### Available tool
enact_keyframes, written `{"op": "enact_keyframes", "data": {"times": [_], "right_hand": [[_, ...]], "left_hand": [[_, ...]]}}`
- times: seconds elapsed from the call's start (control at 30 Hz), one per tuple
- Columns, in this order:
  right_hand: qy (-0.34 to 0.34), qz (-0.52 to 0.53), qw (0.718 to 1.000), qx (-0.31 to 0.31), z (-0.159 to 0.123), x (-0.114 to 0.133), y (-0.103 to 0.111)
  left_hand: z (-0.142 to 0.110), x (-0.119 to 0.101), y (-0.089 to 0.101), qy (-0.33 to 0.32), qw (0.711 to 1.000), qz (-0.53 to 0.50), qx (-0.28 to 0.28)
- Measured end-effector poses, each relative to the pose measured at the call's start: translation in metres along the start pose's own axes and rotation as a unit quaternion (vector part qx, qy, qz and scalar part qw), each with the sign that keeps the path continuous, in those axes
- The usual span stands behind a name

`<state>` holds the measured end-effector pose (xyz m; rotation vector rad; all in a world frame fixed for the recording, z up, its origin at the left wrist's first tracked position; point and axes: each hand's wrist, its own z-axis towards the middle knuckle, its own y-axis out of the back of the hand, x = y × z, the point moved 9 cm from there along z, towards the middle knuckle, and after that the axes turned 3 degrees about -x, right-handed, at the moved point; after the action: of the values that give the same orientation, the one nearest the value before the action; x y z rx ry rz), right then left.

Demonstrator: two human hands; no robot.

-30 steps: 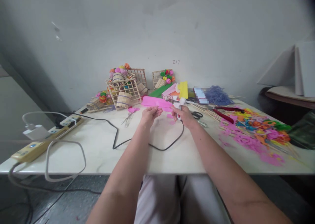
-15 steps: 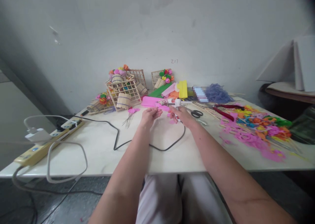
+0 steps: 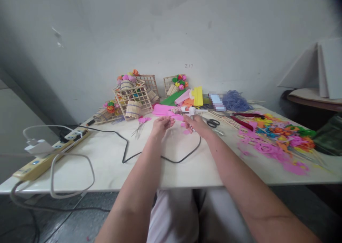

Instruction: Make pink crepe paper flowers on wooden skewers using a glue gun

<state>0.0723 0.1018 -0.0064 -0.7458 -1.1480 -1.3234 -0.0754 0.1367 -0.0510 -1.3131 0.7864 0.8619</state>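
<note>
My left hand (image 3: 161, 126) is closed in a pinch above the table, with a thin pale stem (image 3: 171, 132) hanging below its fingertips. Facing it, my right hand (image 3: 197, 125) has its fingers curled together; what they hold, if anything, is too small to make out. Just behind my right hand is a white glue gun (image 3: 191, 110), its nozzle pointing left and its handle mostly hidden. Pink crepe paper (image 3: 161, 110) lies behind both hands. Small pink paper pieces (image 3: 144, 120) on thin stems rest left of my left hand.
A black cord (image 3: 126, 143) loops across the table (image 3: 107, 172) beneath my forearms. At left lies a power strip (image 3: 50, 157). Stick racks (image 3: 133, 100) with paper flowers stand at the back. Scissors (image 3: 213, 123), red-handled pliers (image 3: 243, 122) and colourful paper scraps (image 3: 283, 136) lie at right.
Both hands stay almost in place, fingers still close together. The view has shifted very slightly; nothing on the table has visibly moved.
</note>
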Motion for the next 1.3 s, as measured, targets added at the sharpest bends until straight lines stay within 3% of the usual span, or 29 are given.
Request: {"op": "enact_keyframes", "data": {"times": [1.3], "right_hand": [[-0.023, -0.064, 0.998, -0.008, 0.0006, -0.0051, 0.0015]], "left_hand": [[-0.0047, -0.0018, -0.0047, 0.006, 1.0, -0.001, -0.001]]}}
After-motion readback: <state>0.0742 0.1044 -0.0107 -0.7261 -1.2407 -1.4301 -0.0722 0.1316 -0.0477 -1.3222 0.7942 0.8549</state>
